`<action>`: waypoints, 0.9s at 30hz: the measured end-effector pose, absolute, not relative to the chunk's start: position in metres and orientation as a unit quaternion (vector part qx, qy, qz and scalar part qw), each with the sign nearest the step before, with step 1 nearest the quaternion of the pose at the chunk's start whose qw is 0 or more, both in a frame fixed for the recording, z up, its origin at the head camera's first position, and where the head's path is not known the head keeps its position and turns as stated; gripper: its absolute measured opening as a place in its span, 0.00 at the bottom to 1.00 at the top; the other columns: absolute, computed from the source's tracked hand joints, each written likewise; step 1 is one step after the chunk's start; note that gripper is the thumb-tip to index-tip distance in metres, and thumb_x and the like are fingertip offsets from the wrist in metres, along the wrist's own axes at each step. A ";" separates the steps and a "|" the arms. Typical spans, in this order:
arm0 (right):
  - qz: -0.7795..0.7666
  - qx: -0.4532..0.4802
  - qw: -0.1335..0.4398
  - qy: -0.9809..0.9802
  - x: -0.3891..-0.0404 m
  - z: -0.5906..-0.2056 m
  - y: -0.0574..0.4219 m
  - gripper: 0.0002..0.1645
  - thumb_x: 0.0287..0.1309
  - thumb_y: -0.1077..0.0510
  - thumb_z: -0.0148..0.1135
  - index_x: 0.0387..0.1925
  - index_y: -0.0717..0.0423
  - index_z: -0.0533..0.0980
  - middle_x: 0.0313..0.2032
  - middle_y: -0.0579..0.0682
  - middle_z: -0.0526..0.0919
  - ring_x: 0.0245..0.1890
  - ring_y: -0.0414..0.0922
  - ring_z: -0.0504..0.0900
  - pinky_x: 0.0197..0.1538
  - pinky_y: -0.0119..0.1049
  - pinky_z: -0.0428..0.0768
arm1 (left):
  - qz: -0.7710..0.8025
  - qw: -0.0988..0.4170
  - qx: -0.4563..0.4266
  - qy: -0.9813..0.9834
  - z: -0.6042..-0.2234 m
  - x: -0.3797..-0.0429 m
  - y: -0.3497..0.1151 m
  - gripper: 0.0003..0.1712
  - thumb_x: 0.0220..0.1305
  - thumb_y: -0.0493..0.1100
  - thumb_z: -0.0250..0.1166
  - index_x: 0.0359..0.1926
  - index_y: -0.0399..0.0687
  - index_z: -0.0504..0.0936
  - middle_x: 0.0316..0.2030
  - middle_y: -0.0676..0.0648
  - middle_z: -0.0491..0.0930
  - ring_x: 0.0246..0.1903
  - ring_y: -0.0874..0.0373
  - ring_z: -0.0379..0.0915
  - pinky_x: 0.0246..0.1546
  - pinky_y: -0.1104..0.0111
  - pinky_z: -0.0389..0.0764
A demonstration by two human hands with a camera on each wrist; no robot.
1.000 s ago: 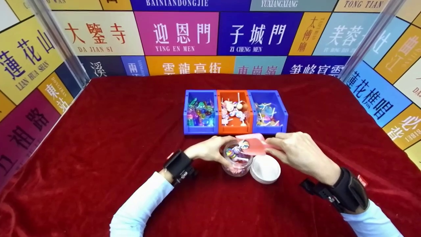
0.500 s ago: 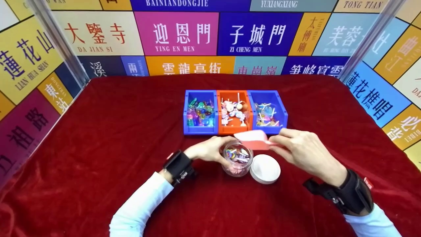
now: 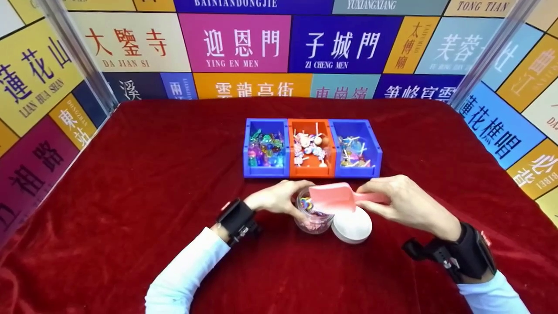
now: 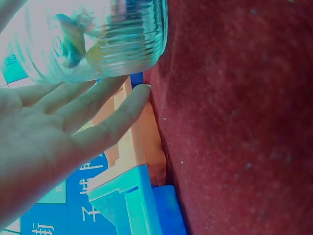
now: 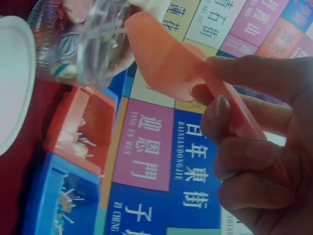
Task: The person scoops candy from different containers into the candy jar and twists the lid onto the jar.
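Observation:
In the head view my left hand [image 3: 277, 197] is wrapped round the far left side of a clear jar [image 3: 313, 224], which stands upright on the cloth. Colourful lollipops [image 3: 306, 203] show inside its mouth. My right hand [image 3: 403, 203] pinches the handle of a pink scoop [image 3: 333, 198], whose blade hangs over the jar's right side and covers part of the opening. No candy can be seen on the scoop in the right wrist view. The left wrist view has the ribbed jar wall [image 4: 132, 39] against my fingers. Beside the jar lies a white lid [image 3: 353, 229].
Behind the jar three joined bins stand in a row: a blue bin [image 3: 266, 172] with glassy coloured pieces, an orange bin [image 3: 310, 171] with lollipops, and another blue bin [image 3: 370, 157] with small stick candies. Dark red cloth [image 3: 174, 174] covers the table. Printed panels stand around it.
A lollipop at the scoop's lip dropped into the jar. The scoop then lifted off to the right and has now come down nearer over the jar's right side. My left hand stays put.

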State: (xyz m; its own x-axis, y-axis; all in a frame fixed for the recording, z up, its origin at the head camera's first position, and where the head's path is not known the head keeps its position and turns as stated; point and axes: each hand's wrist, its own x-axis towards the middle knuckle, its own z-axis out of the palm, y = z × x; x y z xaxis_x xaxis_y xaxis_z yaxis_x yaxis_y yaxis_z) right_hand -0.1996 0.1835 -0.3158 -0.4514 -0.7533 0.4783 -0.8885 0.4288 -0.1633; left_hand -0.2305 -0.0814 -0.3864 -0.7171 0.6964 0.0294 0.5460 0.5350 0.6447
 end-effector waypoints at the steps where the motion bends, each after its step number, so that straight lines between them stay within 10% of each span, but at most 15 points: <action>1: 0.200 0.492 0.162 -0.831 -0.201 -0.318 0.184 0.05 0.44 0.58 0.67 0.25 0.49 0.78 0.23 0.37 0.79 0.22 0.34 0.74 0.28 0.25 0.70 | 0.325 0.116 0.358 0.868 -0.386 -0.230 -0.081 0.44 0.40 0.48 0.73 0.59 0.40 0.65 0.51 0.45 0.74 0.47 0.57 0.70 0.50 0.70 0.70; 23: 0.283 0.366 0.130 -0.877 -0.227 -0.325 0.179 0.11 0.44 0.62 0.67 0.34 0.60 0.81 0.29 0.51 0.83 0.24 0.38 0.72 0.28 0.25 0.68 | 0.386 0.161 0.350 0.838 -0.378 -0.230 -0.098 0.40 0.48 0.47 0.68 0.59 0.35 0.63 0.53 0.40 0.71 0.52 0.52 0.69 0.54 0.64 0.68; 27: 0.260 0.363 0.103 -0.889 -0.234 -0.317 0.166 0.13 0.47 0.61 0.65 0.36 0.62 0.80 0.30 0.54 0.82 0.25 0.43 0.73 0.29 0.33 0.69 | 0.397 0.097 0.341 0.846 -0.373 -0.236 -0.112 0.30 0.56 0.46 0.62 0.55 0.32 0.69 0.51 0.38 0.73 0.49 0.49 0.71 0.51 0.64 0.71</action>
State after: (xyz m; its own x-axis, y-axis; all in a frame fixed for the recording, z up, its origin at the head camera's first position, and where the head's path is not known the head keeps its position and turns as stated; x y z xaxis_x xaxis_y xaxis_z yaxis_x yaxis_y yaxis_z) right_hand -0.2344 0.1663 -0.3165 -0.7147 -0.5926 0.3716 -0.6994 0.6005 -0.3876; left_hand -0.2360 -0.1116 -0.3730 -0.7480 0.6550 0.1070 0.5008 0.4514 0.7385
